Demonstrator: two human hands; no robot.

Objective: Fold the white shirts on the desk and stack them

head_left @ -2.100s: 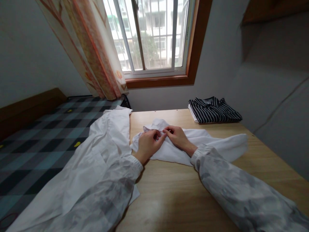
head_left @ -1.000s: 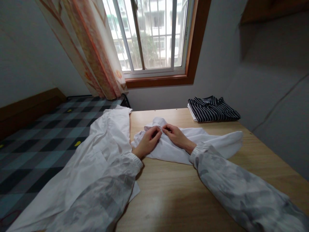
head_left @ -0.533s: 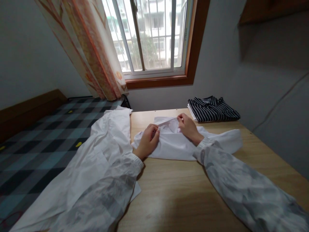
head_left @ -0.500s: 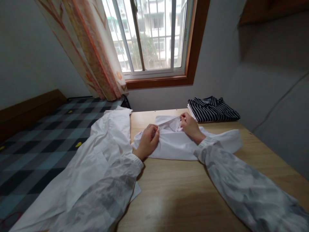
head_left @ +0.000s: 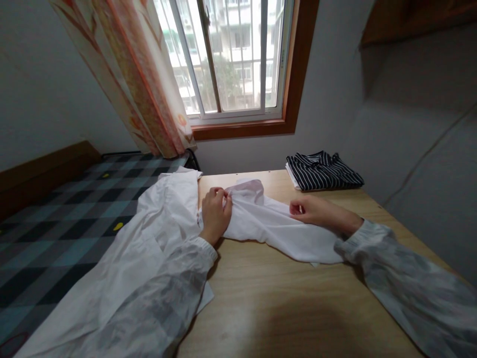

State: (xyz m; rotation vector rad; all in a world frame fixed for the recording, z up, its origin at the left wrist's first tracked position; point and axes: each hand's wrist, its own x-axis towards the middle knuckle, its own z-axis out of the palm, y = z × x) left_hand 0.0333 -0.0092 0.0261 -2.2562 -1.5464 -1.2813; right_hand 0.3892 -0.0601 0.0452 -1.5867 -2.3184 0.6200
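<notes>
A crumpled white garment (head_left: 257,219) lies stretched sideways across the wooden table. Its left end is pinched between the fingers of my left hand (head_left: 216,211), where the cloth gathers in folds. My right hand (head_left: 320,213) is at the upper edge of the cloth, right of its middle, with curled fingertips closed on that edge. The garment's lower right part spreads below my right wrist. A larger white shirt (head_left: 167,204) lies to the left of my left hand, partly under my left sleeve.
A folded black-and-white striped garment (head_left: 322,171) rests on white cloth at the table's (head_left: 253,298) far right corner. A bed with a checked cover (head_left: 55,233) adjoins the left side. Behind are a window (head_left: 231,64) and a patterned curtain (head_left: 149,89).
My right hand has moved right and nearer from the garment's far edge, and the cloth now slants down to the right. My left hand has shifted slightly left and away, still gripping.
</notes>
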